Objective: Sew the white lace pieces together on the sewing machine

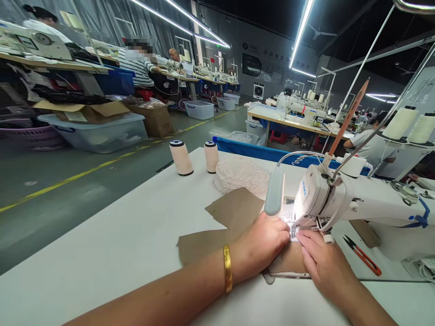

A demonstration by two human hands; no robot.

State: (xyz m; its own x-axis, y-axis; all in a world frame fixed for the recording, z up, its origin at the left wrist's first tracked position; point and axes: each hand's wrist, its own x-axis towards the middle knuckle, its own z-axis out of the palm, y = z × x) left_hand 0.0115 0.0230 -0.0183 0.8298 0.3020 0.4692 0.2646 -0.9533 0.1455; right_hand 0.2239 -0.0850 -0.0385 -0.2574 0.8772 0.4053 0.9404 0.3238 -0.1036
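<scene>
At the sewing machine (307, 192), my left hand (265, 244) is closed, fingers curled together on white lace (288, 213) just left of the lit presser foot (294, 231). My right hand (322, 258) lies right of the foot, fingers stretched out and pressing on brown fabric (294, 260); its fingertips are close to the foot. The needle point is hard to make out. Beyond my left forearm, flat brown fabric pieces (234, 210) spread over the white table (136, 253). Behind them is a heap of pale lace trim (241, 175).
Orange-handled thread snips (363, 256) lie right of my right hand. Two thread cones (181, 157) stand at the table's far edge. A grey lamp head (274, 192) hangs beside the machine. Plastic bins (102, 131) and other people at machines are across the yellow-lined floor.
</scene>
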